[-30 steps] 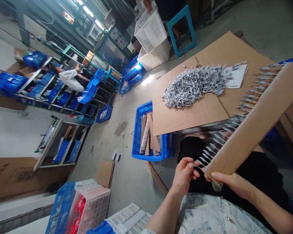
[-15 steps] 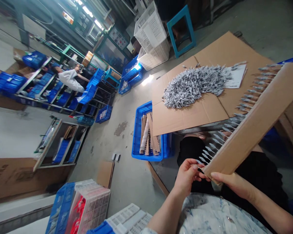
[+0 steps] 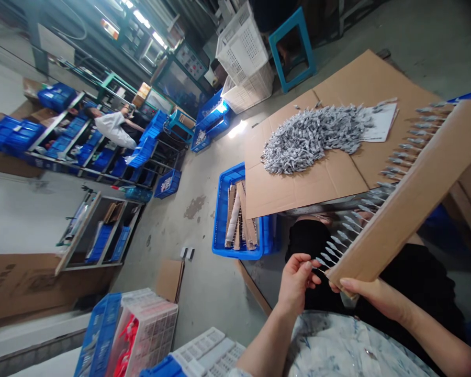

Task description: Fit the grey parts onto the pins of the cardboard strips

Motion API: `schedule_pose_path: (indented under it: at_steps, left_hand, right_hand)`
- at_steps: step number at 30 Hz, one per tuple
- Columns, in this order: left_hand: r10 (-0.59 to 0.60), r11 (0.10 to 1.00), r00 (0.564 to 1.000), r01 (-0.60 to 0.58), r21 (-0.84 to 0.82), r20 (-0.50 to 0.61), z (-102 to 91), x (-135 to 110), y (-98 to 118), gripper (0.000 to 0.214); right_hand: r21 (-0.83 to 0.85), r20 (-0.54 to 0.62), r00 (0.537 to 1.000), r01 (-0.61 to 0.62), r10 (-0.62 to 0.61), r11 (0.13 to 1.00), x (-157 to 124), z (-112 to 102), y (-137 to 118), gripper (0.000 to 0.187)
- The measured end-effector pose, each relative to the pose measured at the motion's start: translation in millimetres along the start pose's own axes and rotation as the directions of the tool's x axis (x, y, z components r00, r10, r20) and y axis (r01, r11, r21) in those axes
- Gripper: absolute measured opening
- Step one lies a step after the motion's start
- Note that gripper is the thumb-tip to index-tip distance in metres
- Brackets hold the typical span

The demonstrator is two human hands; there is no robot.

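Blue crate (image 3: 223,220) holding card offcuts (image 3: 239,217) stands at 11 o'clock from our hands. Our left hand (image 3: 296,283) pinches a small grey spoon (image 3: 322,261) narrowly between thumb and fingertips, just beside the edge of a cardboard strip (image 3: 408,193). At 12 o'clock a heap of spoons (image 3: 310,139) lies on a cardboard sheet (image 3: 298,191). Our right hand (image 3: 367,298) grips the strip's near end, fingers curled round it; more spoons (image 3: 400,154) stick out along it toward 2 o'clock.

A teal stool (image 3: 291,51) beside white crates (image 3: 242,47)

Cardboard strip (image 3: 406,193), grey spoon-shaped pieces (image 3: 347,225) lining edge (tilted).
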State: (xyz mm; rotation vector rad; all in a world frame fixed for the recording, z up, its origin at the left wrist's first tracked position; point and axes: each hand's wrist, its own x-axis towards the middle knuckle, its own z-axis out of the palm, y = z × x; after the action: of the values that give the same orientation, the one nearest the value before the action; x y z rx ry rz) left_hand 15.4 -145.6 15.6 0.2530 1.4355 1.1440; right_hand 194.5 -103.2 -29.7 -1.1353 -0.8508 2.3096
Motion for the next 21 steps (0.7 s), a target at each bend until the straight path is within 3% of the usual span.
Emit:
schedule_pose_path:
  at_steps: [21]
  left_hand:
    - [-0.034,0.998,0.998,0.032,0.047,0.051,2.5,1,0,0.038]
  right_hand:
    - [-0.02,0.056,0.998,0.001,0.0,1.0,7,-5,12,0.024]
